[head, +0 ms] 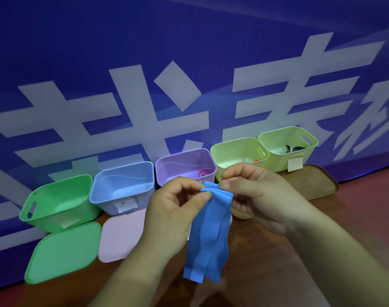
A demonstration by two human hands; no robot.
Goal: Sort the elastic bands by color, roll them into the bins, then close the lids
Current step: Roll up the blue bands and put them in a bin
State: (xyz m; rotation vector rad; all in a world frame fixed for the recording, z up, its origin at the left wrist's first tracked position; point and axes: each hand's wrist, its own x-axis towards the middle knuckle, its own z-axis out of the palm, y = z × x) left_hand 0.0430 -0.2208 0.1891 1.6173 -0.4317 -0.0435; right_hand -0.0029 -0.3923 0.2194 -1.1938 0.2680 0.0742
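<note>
A wide blue elastic band [209, 240] hangs folded in front of me, its top end pinched between my left hand [173, 213] and my right hand [262, 196]. Behind them a row of open bins runs along the wall: a green bin [56, 202], a blue bin [122, 185], a purple bin [184, 165] with a pink roll [204, 172] inside, a pale yellow-green bin [237, 151] with something orange inside, and a second yellow-green bin [286, 145] holding dark bands.
A green lid [62, 253] and a pink lid [120, 235] lie flat on the brown table in front of the left bins. A brown lid [317, 182] lies under the right bins. A blue banner with white characters stands right behind the bins.
</note>
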